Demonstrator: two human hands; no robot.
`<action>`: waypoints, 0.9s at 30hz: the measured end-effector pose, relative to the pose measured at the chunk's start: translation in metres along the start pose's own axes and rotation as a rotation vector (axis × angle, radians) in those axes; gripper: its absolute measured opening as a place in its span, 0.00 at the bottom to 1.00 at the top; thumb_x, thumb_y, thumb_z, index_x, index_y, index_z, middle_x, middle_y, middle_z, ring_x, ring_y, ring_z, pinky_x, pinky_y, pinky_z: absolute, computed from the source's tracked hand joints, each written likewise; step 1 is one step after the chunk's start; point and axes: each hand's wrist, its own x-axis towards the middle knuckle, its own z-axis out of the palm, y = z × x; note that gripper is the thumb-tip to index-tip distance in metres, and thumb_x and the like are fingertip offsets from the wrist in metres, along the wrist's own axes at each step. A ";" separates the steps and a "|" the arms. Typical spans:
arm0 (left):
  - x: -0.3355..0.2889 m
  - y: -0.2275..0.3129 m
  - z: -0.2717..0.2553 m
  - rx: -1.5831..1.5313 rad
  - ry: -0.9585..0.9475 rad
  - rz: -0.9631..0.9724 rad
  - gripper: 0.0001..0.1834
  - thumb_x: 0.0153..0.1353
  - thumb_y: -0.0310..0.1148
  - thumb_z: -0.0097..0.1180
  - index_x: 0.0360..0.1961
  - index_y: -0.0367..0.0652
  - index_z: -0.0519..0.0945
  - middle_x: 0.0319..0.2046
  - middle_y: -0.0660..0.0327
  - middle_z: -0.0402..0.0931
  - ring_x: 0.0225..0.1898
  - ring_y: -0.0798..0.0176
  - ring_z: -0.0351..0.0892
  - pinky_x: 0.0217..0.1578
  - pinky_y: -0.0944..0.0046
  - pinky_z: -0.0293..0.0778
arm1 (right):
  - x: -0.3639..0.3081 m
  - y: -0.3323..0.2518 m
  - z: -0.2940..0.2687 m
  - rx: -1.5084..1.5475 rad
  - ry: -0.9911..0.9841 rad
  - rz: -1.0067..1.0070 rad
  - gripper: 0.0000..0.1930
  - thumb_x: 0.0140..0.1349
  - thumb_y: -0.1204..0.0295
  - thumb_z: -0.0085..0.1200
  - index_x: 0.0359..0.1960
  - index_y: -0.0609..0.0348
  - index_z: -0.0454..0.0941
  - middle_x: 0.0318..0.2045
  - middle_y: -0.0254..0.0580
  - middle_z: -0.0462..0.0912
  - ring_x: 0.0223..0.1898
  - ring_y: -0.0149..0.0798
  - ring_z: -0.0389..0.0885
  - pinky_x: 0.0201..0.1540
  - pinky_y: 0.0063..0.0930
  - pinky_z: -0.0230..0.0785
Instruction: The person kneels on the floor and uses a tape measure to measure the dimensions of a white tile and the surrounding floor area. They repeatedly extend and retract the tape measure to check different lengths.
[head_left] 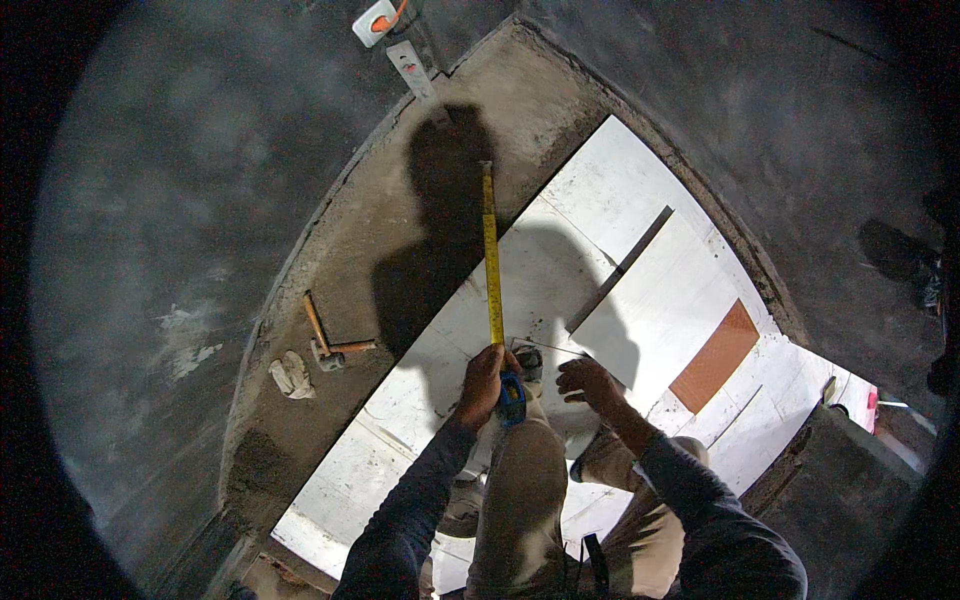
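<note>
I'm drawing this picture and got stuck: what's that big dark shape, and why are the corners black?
In the head view, a person-shaped shadow spreads over brown floor and white panels, with the yellow tape crossing it; in that head view too, the round fisheye picture leaves the corners black.

We looked steeply down from a head-worn fisheye camera, over our left hand [483, 385] and right hand [594, 385], onto white tiles [620, 175].

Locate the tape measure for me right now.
Centre of the head view: the tape measure is in the left hand, its yellow blade reaching up past the white panels.
</note>
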 end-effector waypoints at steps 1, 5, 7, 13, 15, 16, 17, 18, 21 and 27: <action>-0.007 0.010 -0.002 0.041 -0.010 0.028 0.26 0.83 0.51 0.42 0.36 0.41 0.80 0.30 0.60 0.82 0.33 0.64 0.80 0.40 0.61 0.76 | 0.000 -0.008 0.015 -0.062 -0.014 -0.092 0.28 0.78 0.45 0.49 0.62 0.57 0.77 0.47 0.44 0.87 0.48 0.42 0.87 0.52 0.43 0.82; -0.035 0.066 0.001 0.285 -0.105 0.099 0.26 0.83 0.49 0.41 0.36 0.41 0.81 0.29 0.61 0.82 0.32 0.64 0.80 0.39 0.61 0.76 | -0.010 -0.058 0.072 -0.059 -0.009 -0.342 0.28 0.81 0.47 0.45 0.64 0.61 0.76 0.55 0.44 0.83 0.58 0.41 0.81 0.59 0.41 0.79; -0.047 0.093 0.012 0.371 -0.193 0.085 0.25 0.83 0.49 0.40 0.37 0.42 0.80 0.30 0.60 0.81 0.33 0.63 0.79 0.42 0.59 0.75 | -0.021 -0.084 0.089 -0.001 0.024 -0.443 0.22 0.82 0.57 0.46 0.63 0.63 0.77 0.55 0.44 0.84 0.56 0.39 0.82 0.59 0.37 0.77; -0.083 0.137 0.044 0.619 -0.306 -0.036 0.15 0.80 0.41 0.44 0.45 0.42 0.77 0.33 0.56 0.80 0.36 0.58 0.80 0.43 0.55 0.75 | -0.066 -0.133 0.062 -0.211 0.113 -0.494 0.21 0.80 0.61 0.48 0.58 0.68 0.79 0.51 0.44 0.88 0.54 0.41 0.86 0.62 0.39 0.78; -0.096 0.145 0.051 0.572 -0.276 0.190 0.17 0.80 0.42 0.47 0.44 0.40 0.80 0.32 0.55 0.82 0.34 0.59 0.82 0.39 0.55 0.76 | -0.085 -0.144 0.056 -0.309 0.109 -0.639 0.22 0.80 0.58 0.48 0.55 0.66 0.81 0.48 0.45 0.88 0.49 0.40 0.87 0.56 0.37 0.80; -0.104 0.149 0.054 0.522 -0.282 0.167 0.17 0.80 0.42 0.48 0.44 0.40 0.81 0.31 0.55 0.82 0.33 0.59 0.82 0.38 0.55 0.77 | -0.095 -0.149 0.056 -0.311 0.160 -0.545 0.20 0.79 0.60 0.49 0.53 0.66 0.82 0.46 0.45 0.88 0.46 0.38 0.88 0.52 0.36 0.82; -0.110 0.155 0.055 0.535 -0.273 0.171 0.17 0.80 0.42 0.49 0.44 0.40 0.81 0.31 0.55 0.83 0.32 0.59 0.83 0.38 0.55 0.77 | -0.105 -0.156 0.060 -0.395 0.173 -0.633 0.16 0.76 0.65 0.50 0.49 0.67 0.83 0.41 0.43 0.88 0.43 0.37 0.88 0.49 0.33 0.82; -0.117 0.160 0.056 0.547 -0.272 0.188 0.17 0.80 0.42 0.49 0.44 0.39 0.82 0.30 0.54 0.83 0.32 0.59 0.83 0.37 0.54 0.78 | -0.117 -0.163 0.064 -0.442 0.194 -0.613 0.15 0.75 0.67 0.51 0.47 0.68 0.84 0.40 0.42 0.88 0.43 0.37 0.88 0.48 0.32 0.82; -0.127 0.181 0.044 0.687 -0.247 0.233 0.17 0.79 0.42 0.51 0.44 0.38 0.82 0.31 0.51 0.84 0.34 0.54 0.86 0.38 0.52 0.79 | -0.140 -0.184 0.085 -0.537 0.216 -0.574 0.12 0.72 0.70 0.53 0.44 0.67 0.85 0.39 0.42 0.87 0.42 0.36 0.87 0.48 0.31 0.81; -0.114 0.232 -0.065 0.781 -0.053 0.386 0.17 0.77 0.43 0.54 0.42 0.37 0.82 0.35 0.46 0.84 0.39 0.45 0.87 0.42 0.47 0.79 | -0.093 -0.250 0.090 -0.503 -0.141 -0.436 0.20 0.80 0.57 0.50 0.49 0.63 0.84 0.41 0.44 0.87 0.44 0.37 0.86 0.50 0.34 0.81</action>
